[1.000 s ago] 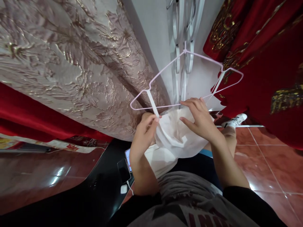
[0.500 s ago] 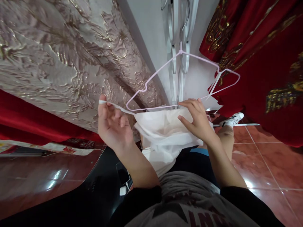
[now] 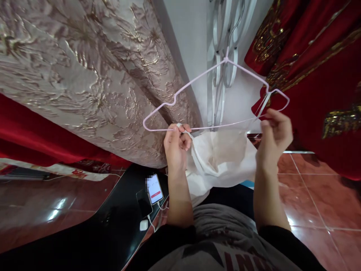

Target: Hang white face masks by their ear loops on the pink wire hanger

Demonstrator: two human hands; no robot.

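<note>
A pale pink hanger (image 3: pixel 197 77) hangs in front of me by its metal hook. My left hand (image 3: pixel 177 145) pinches a thin white strap (image 3: pixel 179 125) at the hanger's lower bar, towards its left end. The strap belongs to a white garment (image 3: pixel 228 150) that droops below the bar over my lap. On the right, another white strap (image 3: pixel 263 105) is looped over the hanger's shoulder notch. Close beside it, my right hand (image 3: pixel 275 137) has its thumb and fingers bent around the right part of the lower bar; the fingertips are slightly blurred.
White scrolled metalwork (image 3: pixel 217 75) stands behind the hanger. Embossed beige fabric (image 3: pixel 98 75) hangs left, red sequinned fabric (image 3: pixel 313 86) right. On a black surface (image 3: pixel 113 214) lie a lit phone (image 3: pixel 155 188), a dark phone (image 3: pixel 144 203) and a white case (image 3: pixel 143 225). Red tiles (image 3: pixel 304 195) cover the floor.
My left hand has brought the strap rightward to the lower bar. My right hand has moved from the garment to the bar's right part. The lit phone has come into view.
</note>
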